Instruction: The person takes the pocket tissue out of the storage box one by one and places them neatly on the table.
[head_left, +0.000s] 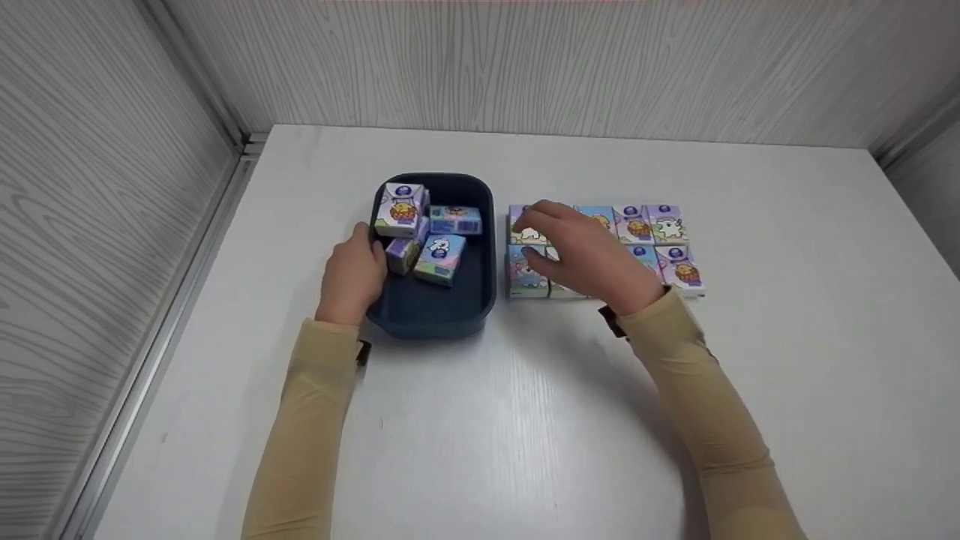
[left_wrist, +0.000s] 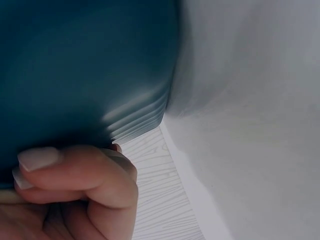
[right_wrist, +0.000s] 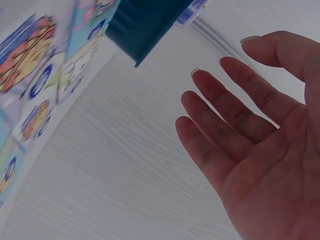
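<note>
While the left hand (head_left: 352,274) grips the left wall of the dark blue bin (head_left: 427,328), left of centre in the frame, the right hand (head_left: 589,251) hovers over the left part of a two-row block of small printed boxes (head_left: 635,225), right of centre. Left: fingers curled against the bin's outer side, per the left wrist view. Right: fingers spread and loosely extended, thumb apart, nothing between them in the right wrist view; contact with the box tops can't be confirmed from above. Block sits flat on the white desk (head_left: 450,420), boxes edge to edge, just beside the bin; some are hidden by the hand, so no count. The bin holds at least four loose boxes (head_left: 440,259), jumbled toward its upper end: one rides on top at upper left, others lie at mixed angles, lower end bare. Step reads as box handling between bin and block, bin steadied, right hand unloaded; direction can't be told from this. Next move, my guess: a pick calls for thumb and fingers straddling one box and a straight lift, since tight neighbours could get dragged. Inside the bin, the stacked one looks easiest to reach.
</note>
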